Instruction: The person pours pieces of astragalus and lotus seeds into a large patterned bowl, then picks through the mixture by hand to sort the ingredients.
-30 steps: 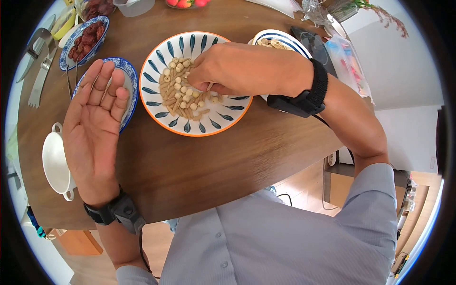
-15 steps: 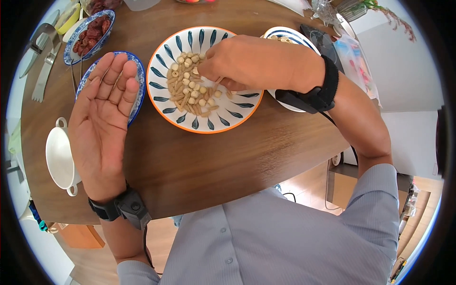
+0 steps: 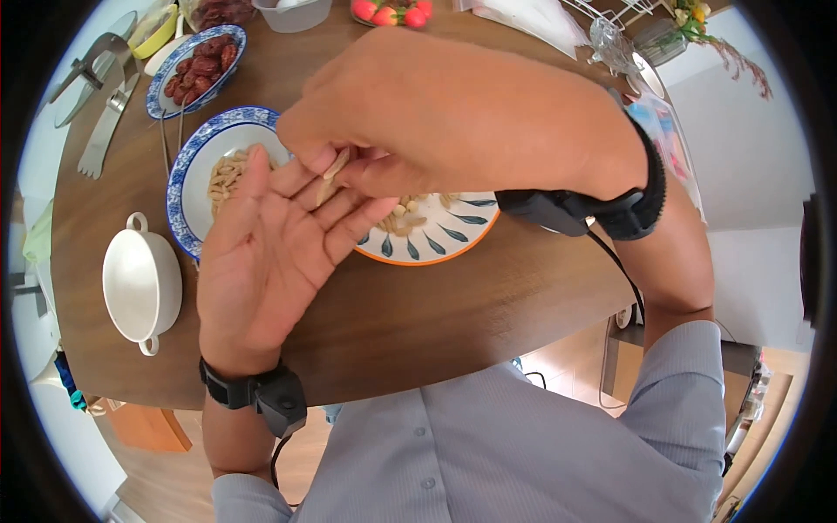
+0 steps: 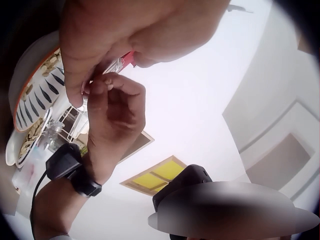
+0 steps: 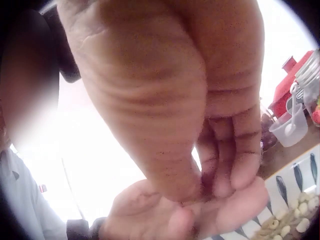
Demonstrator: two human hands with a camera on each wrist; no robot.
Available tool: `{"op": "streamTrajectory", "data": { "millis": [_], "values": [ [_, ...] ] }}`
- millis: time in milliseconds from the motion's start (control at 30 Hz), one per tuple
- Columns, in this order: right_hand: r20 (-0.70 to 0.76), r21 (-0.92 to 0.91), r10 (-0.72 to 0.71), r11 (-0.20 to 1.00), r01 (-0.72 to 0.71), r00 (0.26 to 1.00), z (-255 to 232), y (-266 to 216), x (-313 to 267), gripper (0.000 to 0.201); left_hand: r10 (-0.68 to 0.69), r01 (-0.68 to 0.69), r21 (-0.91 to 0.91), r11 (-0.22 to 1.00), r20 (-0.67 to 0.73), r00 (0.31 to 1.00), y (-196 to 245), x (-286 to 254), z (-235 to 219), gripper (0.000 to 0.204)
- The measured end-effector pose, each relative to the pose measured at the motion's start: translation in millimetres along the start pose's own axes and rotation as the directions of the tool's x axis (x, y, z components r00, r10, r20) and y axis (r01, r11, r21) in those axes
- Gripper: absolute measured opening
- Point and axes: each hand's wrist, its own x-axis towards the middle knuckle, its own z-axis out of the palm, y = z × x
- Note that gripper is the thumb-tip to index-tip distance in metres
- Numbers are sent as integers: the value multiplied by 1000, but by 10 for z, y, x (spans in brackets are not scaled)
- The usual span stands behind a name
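My left hand (image 3: 270,253) is held palm up over the table, its fingers extended. Right over those fingertips, my right hand (image 3: 401,105) pinches a tan spindle-shaped piece (image 3: 334,166) between thumb and fingers. In the left wrist view the right hand (image 4: 117,112) shows its curled fingers and thumb tip together. Under both hands, the orange-rimmed plate (image 3: 436,234) is partly hidden; round cream seeds (image 5: 301,210) and tan pieces lie on it. Left of it, a blue-rimmed dish (image 3: 181,196) holds more tan spindle-shaped pieces (image 3: 227,179), partly behind the left hand.
A white two-handled bowl (image 3: 141,283) stands at the left. Dark red dried dates (image 3: 202,71) fill a blue-patterned dish behind, with metal tongs (image 3: 164,144) close by. At the back are a clear plastic tub (image 3: 296,17) and strawberries (image 3: 388,15). A plate of pale slices (image 4: 31,137) sits beyond.
My right hand has left the seeds on the plate and come over my left fingertips with a tan piece. The left hand has moved right, uncovering much of the blue-rimmed dish.
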Motion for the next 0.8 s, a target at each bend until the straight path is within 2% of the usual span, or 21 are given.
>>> {"op": "streamTrajectory", "data": {
  "millis": [67,133,200,267,300,367,400,433,500,567,633,700,767,800],
  "values": [
    [82,101,219,969,-227,972,77,24,55,19,11,-11,-11,1000,-11,1000,5,10,15,58],
    [71,65,196,977,-201,978,102,14,96,18,17,-18,-11,1000,-72,997,16,22,42,57],
    [53,19,183,983,-184,982,82,-1,117,18,23,-23,-19,1000,-47,999,20,22,11,56],
    [149,-299,147,949,-97,978,49,-24,145,18,24,-24,-23,999,-20,1000,35,26,15,56],
    [149,-301,144,949,-93,978,52,-27,144,18,26,-27,-23,999,-28,999,42,28,25,55],
    [-14,-82,125,989,-125,992,64,-26,130,18,33,-34,-23,999,-36,999,55,30,19,55],
    [-13,-84,120,989,-121,993,50,-29,132,18,34,-34,-25,999,0,999,67,30,-7,57],
    [-3,-122,135,983,-134,991,34,-33,135,18,36,-35,-27,999,35,999,76,28,-20,60],
    [2,-162,145,976,-143,989,39,-36,142,18,54,-54,-30,998,8,999,77,32,-1,60],
    [-69,-226,112,966,-125,991,92,-43,116,16,67,-67,-32,997,-18,998,84,38,1,60],
    [-85,-282,78,954,-99,993,105,-56,111,15,80,-76,-75,994,55,995,104,37,-44,59],
    [-96,-332,44,941,-73,994,90,-53,94,14,98,-94,-66,993,50,994,144,36,-63,57],
    [-172,-339,122,925,-175,978,3,-39,-7,12,121,-118,-65,991,37,992,166,34,-49,55],
    [-166,-333,125,926,-175,978,-34,-19,-79,12,220,-219,21,975,-94,971,186,40,9,52]
  ]
}}
